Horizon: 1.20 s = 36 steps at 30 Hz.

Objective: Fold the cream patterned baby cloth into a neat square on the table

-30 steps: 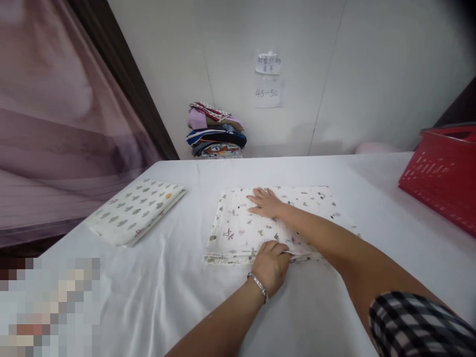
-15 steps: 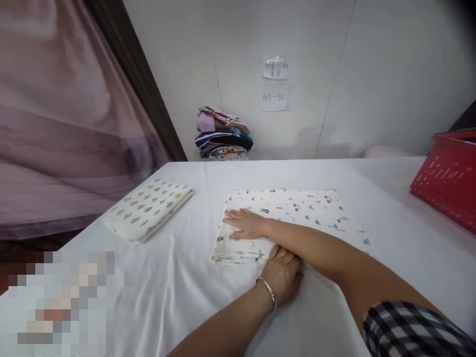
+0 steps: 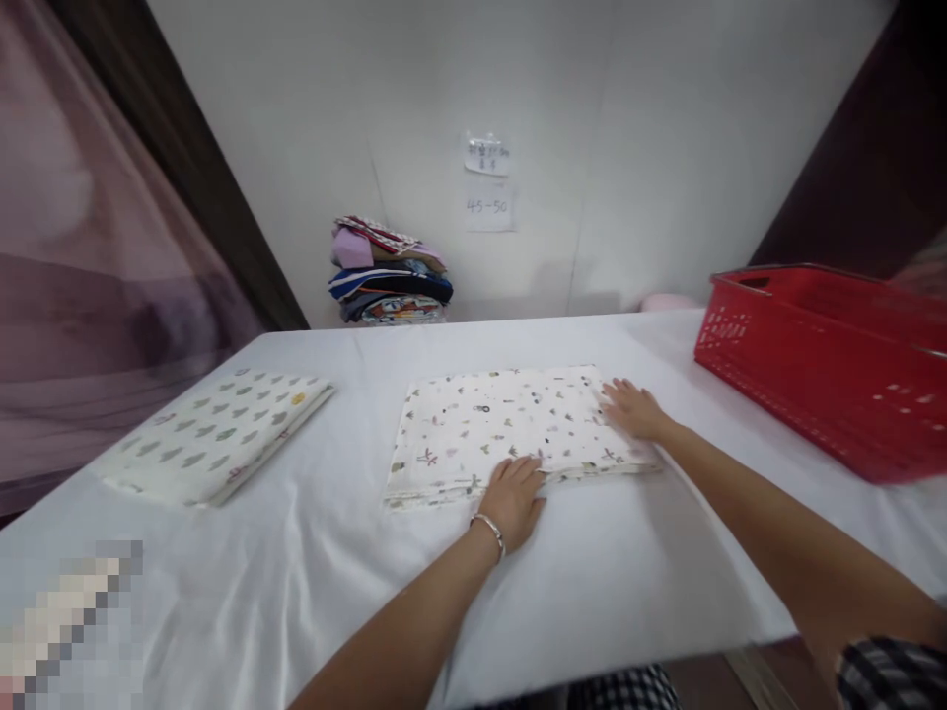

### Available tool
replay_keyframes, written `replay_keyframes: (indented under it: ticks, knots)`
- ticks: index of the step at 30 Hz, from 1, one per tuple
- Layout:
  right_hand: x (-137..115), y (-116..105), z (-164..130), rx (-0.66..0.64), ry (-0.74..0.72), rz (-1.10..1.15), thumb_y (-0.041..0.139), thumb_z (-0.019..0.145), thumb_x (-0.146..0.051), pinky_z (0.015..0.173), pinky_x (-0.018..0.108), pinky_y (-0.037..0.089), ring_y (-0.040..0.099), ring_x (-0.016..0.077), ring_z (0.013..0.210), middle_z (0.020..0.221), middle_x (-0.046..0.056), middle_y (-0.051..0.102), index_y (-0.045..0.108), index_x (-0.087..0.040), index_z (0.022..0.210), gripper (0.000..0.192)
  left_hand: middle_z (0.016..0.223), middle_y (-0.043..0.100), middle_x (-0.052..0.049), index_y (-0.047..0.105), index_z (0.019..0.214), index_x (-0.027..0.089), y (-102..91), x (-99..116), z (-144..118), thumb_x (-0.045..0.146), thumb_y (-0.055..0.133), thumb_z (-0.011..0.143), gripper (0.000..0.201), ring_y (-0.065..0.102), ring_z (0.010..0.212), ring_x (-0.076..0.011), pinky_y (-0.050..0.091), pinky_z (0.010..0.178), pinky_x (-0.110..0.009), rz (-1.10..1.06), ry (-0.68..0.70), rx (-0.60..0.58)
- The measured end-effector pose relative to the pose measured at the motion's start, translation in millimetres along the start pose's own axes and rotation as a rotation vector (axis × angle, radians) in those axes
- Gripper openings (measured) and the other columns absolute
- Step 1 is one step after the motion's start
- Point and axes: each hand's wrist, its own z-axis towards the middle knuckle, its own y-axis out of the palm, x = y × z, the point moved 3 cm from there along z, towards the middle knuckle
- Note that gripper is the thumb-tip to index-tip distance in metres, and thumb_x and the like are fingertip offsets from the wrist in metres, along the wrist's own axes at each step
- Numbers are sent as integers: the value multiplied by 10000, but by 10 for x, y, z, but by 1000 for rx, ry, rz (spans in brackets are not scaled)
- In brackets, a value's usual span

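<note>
A folded white cloth (image 3: 444, 434) with small printed motifs lies flat on the white-covered table (image 3: 332, 592). Its layered edge faces me. My left hand (image 3: 514, 498), with a silver bracelet at the wrist, rests its outstretched fingers on the near edge at the middle. At the right end of the cloth, my right hand (image 3: 634, 409) lies palm down with its fingers apart, slightly blurred. Neither hand grips anything. A second folded cloth (image 3: 222, 424), white with grey cloud shapes, lies apart to the left.
A red plastic basket (image 3: 814, 375) stands at the right. A stack of folded fabrics (image 3: 392, 281) sits behind the table's far edge, against the wall. Two paper notes (image 3: 488, 207) hang above. A pink curtain (image 3: 89, 276) borders the left side.
My right hand has moved from the cloth's left part to its right end. My left hand's fingers, curled at the near edge before, now lie flatter. The view has turned right.
</note>
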Motion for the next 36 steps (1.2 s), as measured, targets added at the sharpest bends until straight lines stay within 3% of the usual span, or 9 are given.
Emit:
replay_keyframes:
  ticks: [4, 8, 10, 13, 16, 21, 24, 30, 36]
  knots:
    - [-238, 23, -413, -28, -207, 85, 284, 884, -525, 1048, 511, 206, 206, 265, 1333, 1446, 49, 269, 361, -288, 1349, 527, 1275, 512, -76, 551, 1116, 189, -24, -21, 12, 187, 504, 798, 321, 421, 1193, -229, 305, 1020, -454, 55, 37, -1]
    - [-92, -65, -604, -49, 144, 57, 278, 892, -484, 1016, 534, 234, 236, 297, 1316, 1429, 79, 304, 434, -250, 1300, 496, 1230, 549, -63, 566, 1116, 212, -36, -118, -43, 187, 483, 814, 314, 462, 1154, -216, 350, 1000, -429, 110, 70, 53]
    - [-88, -139, -688, 2, 199, 44, 279, 898, -457, 1016, 526, 231, 201, 302, 1327, 1434, 97, 289, 467, -217, 1274, 484, 1206, 566, -56, 575, 1102, 224, -48, -179, -91, 179, 478, 813, 309, 482, 1130, -209, 375, 981, -420, 130, 65, 91]
    - [-302, -170, -843, 84, -19, 71, 267, 914, -437, 1056, 480, 175, 150, 250, 1348, 1451, 70, 253, 414, -223, 1317, 480, 1174, 586, -60, 589, 1073, 218, -90, -258, -182, 174, 484, 805, 292, 506, 1097, -211, 391, 960, -422, 157, 42, 137]
    - [-520, -95, -1028, 72, -222, 98, 286, 916, -436, 1068, 448, 163, 213, 215, 1332, 1425, 38, 319, 406, -250, 1321, 461, 1149, 603, -64, 604, 1031, 208, -172, -346, -310, 166, 495, 792, 266, 525, 1074, -215, 396, 948, -420, 192, 0, 185]
    - [-645, -79, -1180, 158, -209, 136, 343, 906, -372, 1032, 509, 183, 321, 250, 1277, 1324, 55, 464, 535, -250, 1185, 361, 1089, 632, -69, 626, 933, 202, -366, -542, -600, 186, 513, 780, 191, 559, 1020, -226, 409, 919, -434, 238, -131, 313]
    - [-880, -129, -1164, 227, -347, 216, 399, 880, -297, 1008, 492, 228, 369, 247, 1237, 1227, 47, 546, 583, -252, 1098, 289, 1046, 648, -77, 630, 860, 190, -450, -553, -711, 221, 521, 786, 136, 577, 977, -227, 430, 885, -425, 233, -186, 413]
    - [-1500, -102, -981, 289, -674, 338, 450, 840, -194, 859, 352, 373, 526, 199, 987, 926, 50, 640, 633, -218, 877, 188, 1075, 634, -68, 622, 959, 191, -400, -306, -560, 223, 524, 807, 184, 554, 1001, -211, 409, 894, -398, 222, -109, 400]
    - [-1639, 46, -917, 357, -679, 377, 459, 844, -177, 781, 326, 398, 540, 186, 867, 860, 59, 629, 622, -201, 847, 164, 1015, 640, -62, 637, 980, 201, -295, -264, -327, 262, 516, 829, 203, 549, 947, -217, 420, 837, -382, 238, -148, 322]
